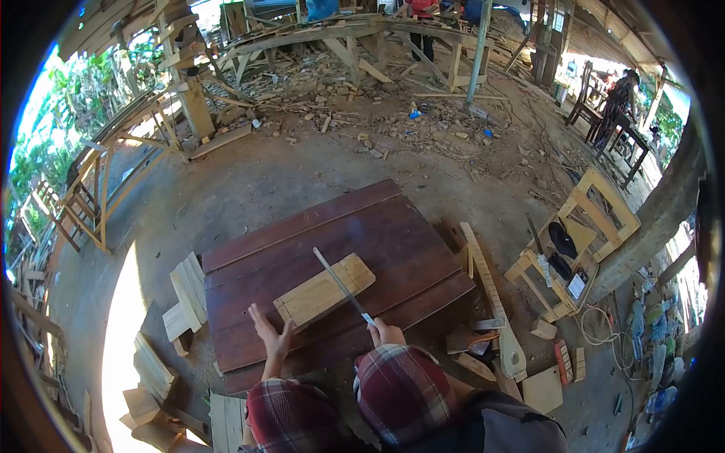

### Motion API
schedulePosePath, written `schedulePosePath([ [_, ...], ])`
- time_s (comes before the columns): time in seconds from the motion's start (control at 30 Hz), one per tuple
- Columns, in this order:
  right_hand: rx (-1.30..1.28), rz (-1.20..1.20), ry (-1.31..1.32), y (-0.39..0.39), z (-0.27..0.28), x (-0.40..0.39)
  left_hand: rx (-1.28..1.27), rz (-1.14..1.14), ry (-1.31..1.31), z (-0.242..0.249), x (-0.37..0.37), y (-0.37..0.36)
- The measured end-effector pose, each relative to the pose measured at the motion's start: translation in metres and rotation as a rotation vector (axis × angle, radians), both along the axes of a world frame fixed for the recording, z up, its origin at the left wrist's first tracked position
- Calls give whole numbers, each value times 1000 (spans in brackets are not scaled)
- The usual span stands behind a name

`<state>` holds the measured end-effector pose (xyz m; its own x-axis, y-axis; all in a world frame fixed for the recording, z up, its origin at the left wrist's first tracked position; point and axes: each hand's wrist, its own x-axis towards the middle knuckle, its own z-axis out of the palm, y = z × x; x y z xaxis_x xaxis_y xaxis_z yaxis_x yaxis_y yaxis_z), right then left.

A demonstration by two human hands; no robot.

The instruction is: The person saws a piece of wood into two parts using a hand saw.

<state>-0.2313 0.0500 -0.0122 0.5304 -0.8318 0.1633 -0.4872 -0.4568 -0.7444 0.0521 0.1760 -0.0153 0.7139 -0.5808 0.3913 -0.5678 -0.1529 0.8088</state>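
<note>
On a dark reddish-brown wooden panel (249, 279) lies a pale rectangular wood block (321, 294), set at a slant. My right hand (387, 333) is closed around the near end of a long thin metal tool (340, 282), which looks like a file or rasp. The tool slants up and left above the block; whether it touches the wood is unclear. My left hand (273, 336) is raised just left of the block's near end, fingers spread, holding nothing.
Wood pieces (189, 291) stand left of the panel. At right are a long slotted wooden piece (491, 287), a wooden frame (600, 200), a phone (578, 284) and a coiled cable (604, 340). A person (619, 102) stands at the far right, another behind the far bench.
</note>
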Motion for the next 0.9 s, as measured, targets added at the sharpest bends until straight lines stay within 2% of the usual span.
schedulePosePath([
  [0.03, -4, -1, -7, 1, 0, 1, -126, 22, 99, -5, 9, 1],
  [0.1, 1, 8, -10, -2, -4, -2, -414, 213, 237, 20, 30, 21],
  [0.13, 12, 17, -7, -3, -8, -2, -412, 395, 17, 45, 52, 46],
  [0.17, 28, 24, -4, -3, -10, -1, -108, 576, -290, 100, 62, 83],
  [0.2, 7, 30, 13, -2, -5, -1, -11, 695, -417, 128, 70, 111],
  [0.3, -2, 110, 81, -1, 21, -9, 133, 835, -304, 141, 84, 170],
  [0.33, -8, 94, 88, -5, -3, -6, 169, 845, -255, 132, 84, 177],
  [0.47, 42, 44, 71, -5, 4, -5, 230, 794, -159, 106, 72, 182],
  [0.57, -7, -19, -108, -11, -15, -2, 249, 735, -121, 98, 62, 179],
  [0.67, -19, -59, -49, -18, -5, -4, 248, 683, -94, 94, 53, 172],
  [0.9, -137, -56, -87, -36, -15, -8, 244, 628, -60, 95, 36, 163],
])
